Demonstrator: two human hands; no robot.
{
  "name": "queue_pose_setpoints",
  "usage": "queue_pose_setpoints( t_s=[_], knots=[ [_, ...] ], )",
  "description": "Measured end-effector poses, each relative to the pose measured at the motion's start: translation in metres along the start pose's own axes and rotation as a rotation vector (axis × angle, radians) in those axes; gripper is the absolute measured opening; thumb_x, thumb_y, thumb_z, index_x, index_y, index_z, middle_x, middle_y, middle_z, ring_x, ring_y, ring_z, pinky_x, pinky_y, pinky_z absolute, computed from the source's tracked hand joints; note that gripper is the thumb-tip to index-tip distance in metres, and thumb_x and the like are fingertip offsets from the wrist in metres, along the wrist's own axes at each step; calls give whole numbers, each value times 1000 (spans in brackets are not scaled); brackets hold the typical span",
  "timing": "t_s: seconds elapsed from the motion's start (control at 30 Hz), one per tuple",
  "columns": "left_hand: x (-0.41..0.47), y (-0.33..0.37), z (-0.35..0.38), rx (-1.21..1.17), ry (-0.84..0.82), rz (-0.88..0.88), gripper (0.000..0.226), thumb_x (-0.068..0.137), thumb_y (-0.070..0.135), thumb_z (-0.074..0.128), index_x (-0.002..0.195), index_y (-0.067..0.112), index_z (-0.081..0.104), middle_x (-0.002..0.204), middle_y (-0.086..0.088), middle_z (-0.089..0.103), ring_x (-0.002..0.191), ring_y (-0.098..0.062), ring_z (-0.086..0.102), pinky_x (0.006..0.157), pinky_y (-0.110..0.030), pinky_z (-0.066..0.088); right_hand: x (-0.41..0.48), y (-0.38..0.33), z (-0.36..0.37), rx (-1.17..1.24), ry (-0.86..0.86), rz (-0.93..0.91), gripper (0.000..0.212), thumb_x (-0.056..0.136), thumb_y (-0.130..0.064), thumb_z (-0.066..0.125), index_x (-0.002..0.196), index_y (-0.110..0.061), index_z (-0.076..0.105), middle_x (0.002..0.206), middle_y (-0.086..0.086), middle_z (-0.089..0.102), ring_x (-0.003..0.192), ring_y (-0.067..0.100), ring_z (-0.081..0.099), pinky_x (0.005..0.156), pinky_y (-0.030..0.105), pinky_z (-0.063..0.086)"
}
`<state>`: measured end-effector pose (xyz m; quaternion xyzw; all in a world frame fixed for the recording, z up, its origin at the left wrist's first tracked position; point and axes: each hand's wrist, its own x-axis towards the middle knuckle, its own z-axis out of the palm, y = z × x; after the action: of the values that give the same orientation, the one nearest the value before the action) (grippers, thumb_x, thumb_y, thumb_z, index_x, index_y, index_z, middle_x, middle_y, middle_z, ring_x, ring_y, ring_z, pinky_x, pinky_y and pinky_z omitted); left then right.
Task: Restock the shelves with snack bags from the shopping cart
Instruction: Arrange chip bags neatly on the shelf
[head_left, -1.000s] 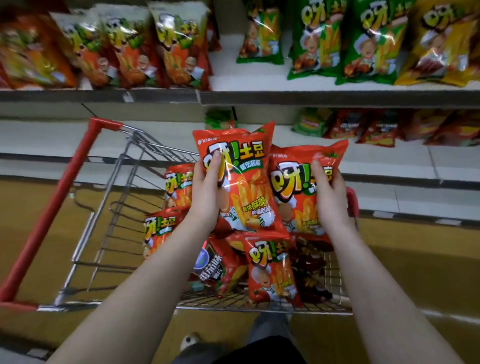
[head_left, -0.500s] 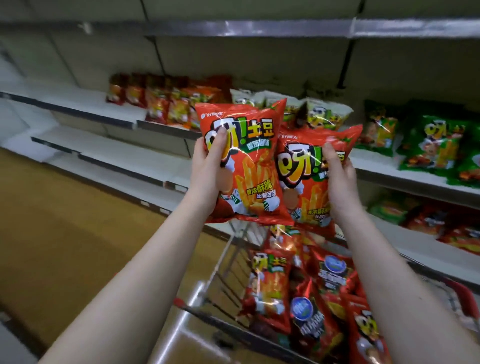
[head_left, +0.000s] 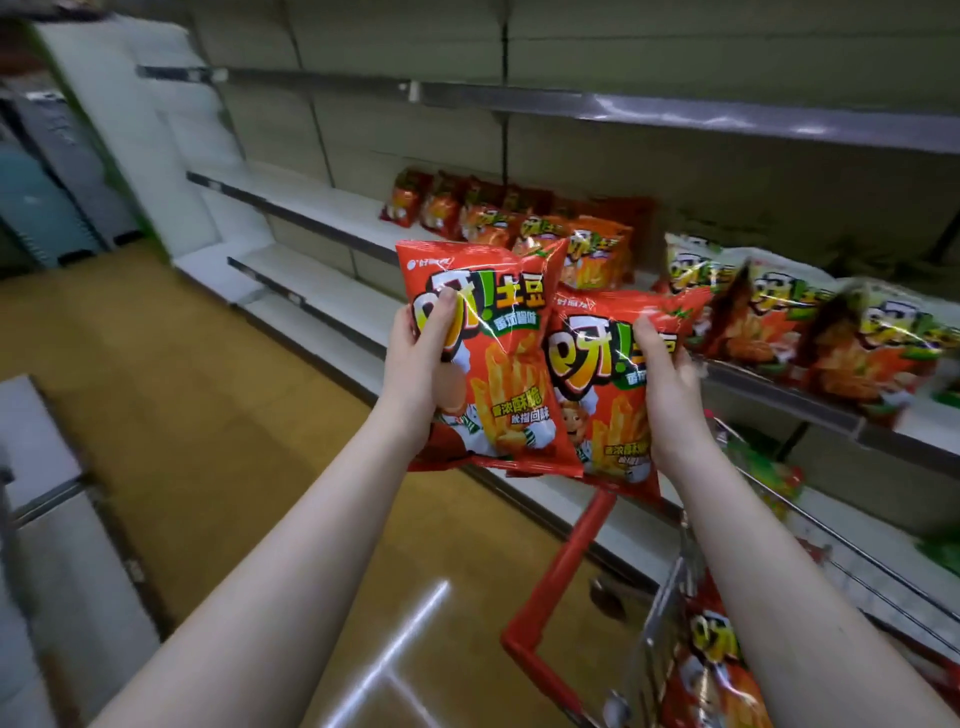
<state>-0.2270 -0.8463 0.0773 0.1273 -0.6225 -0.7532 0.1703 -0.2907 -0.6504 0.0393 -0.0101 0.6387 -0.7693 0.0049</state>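
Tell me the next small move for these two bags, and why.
Probably carry both forward to the row of matching red bags on the shelf: the left hand and right hand each hold a red bag, and bare shelf lies beside that row.

held snack bags (head_left: 511, 384): red, with yellow fries and green and yellow words
cart frame (head_left: 566, 566): red
floor (head_left: 171, 415): yellow-brown
shelves (head_left: 311, 208): white

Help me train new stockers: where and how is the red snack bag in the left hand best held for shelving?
Grip the red snack bag by its left edge, as the left hand does: thumb across the front, fingers behind. The bag is upright, puffy and slippery-looking, so pinching the flatter side probably holds better than squeezing the middle, and leaves the bottom free to set down.
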Motion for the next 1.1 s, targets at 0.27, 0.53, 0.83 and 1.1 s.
queue_pose_setpoints(
  t_s=[0.27,0.53,0.83,1.1],
  knots=[
    [99,-5,-84,15,-1,0,68,72,38,70,130,14,43,109,-3,69,84,-14,72,66,-28,57,75,35,112,-39,-128,5,59,64,-52,74,114,-32,49,109,-1,68,93,17,69,80,36,55],
    [229,1,-156,33,24,-85,76,66,38,73,133,15,45,112,-9,70,91,-24,72,69,-34,58,176,68,225,-112,-182,27,93,52,-45,82,132,-20,40,116,0,62,100,20,64,86,40,53],
    [351,8,-237,1,-20,-78,82,65,42,73,136,15,42,116,-9,68,94,-23,71,72,-34,58,243,91,337,-181,-138,6,92,49,-45,79,129,-21,41,118,0,61,102,19,64,87,40,53],
    [466,22,-318,7,-192,-127,87,64,37,74,140,19,35,121,-8,65,95,-22,71,68,-31,58,296,107,446,-232,-16,-24,102,48,-46,89,133,-20,39,123,1,59,107,21,62,92,48,51]
  ],
)
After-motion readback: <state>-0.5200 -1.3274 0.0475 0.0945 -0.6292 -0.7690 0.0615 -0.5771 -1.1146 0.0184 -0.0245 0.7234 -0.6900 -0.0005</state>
